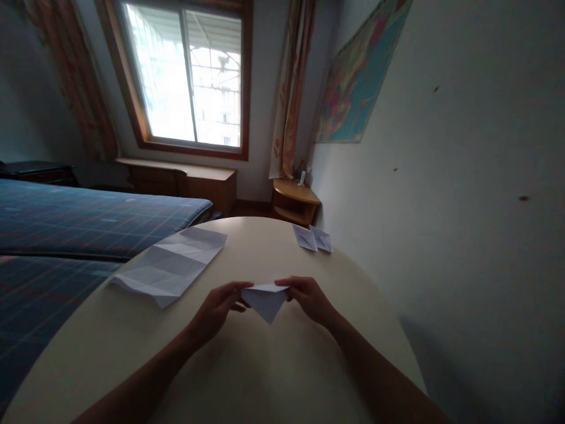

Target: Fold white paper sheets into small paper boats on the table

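A small piece of folded white paper (pixel 267 304) is held over the middle of the round table, its triangular face toward me with one point down. My left hand (pixel 222 300) pinches its left corner between thumb and fingers. On the opposite corner, my right hand (pixel 306 296) is closed in the same way. Along the top edge a narrow flap of the paper tilts back. The fingertips behind the paper are partly hidden.
Creased white sheets (pixel 176 262) lie at the table's left edge. Two small folded paper pieces (pixel 305 238) rest at the far right. The cream round table (pixel 256 247) stands between a plaid mattress (pixel 88 215) and a white wall (pixel 463 247).
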